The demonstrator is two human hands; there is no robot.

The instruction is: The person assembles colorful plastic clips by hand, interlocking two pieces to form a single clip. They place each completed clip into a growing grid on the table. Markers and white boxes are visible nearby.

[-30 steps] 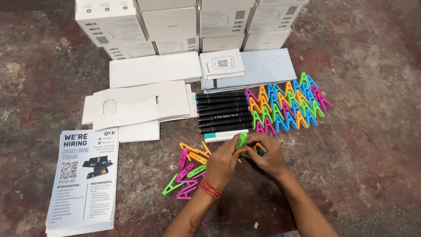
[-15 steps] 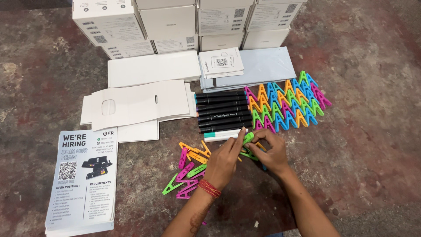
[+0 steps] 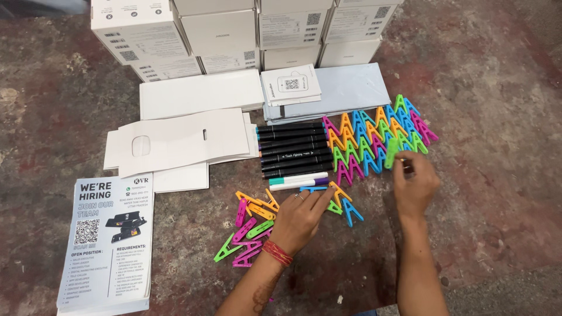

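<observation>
My right hand [image 3: 414, 182] pinches a green clothes peg [image 3: 391, 153] and holds it against the lower right edge of the neat rows of coloured pegs [image 3: 374, 136]. My left hand [image 3: 301, 219] lies flat on the floor, fingers spread, its fingertips touching an orange peg [image 3: 338, 192] and a blue peg [image 3: 350, 210]. A loose heap of pink, orange and green pegs [image 3: 249, 228] lies just left of that hand. A row of black marker pens [image 3: 293, 149] with a white one [image 3: 298, 181] sits between the heap and the peg rows.
Flat white cardboard sheets [image 3: 181, 140] lie at the left, and a stack of printed flyers [image 3: 108, 237] at the lower left. White boxes [image 3: 222, 35] are lined along the back, with a pale blue packet [image 3: 345, 88] and a small white card [image 3: 290, 85] before them.
My right hand has carried the green peg up and to the right, from near the loose heap to the arranged rows. My left hand has stayed by the loose pegs.
</observation>
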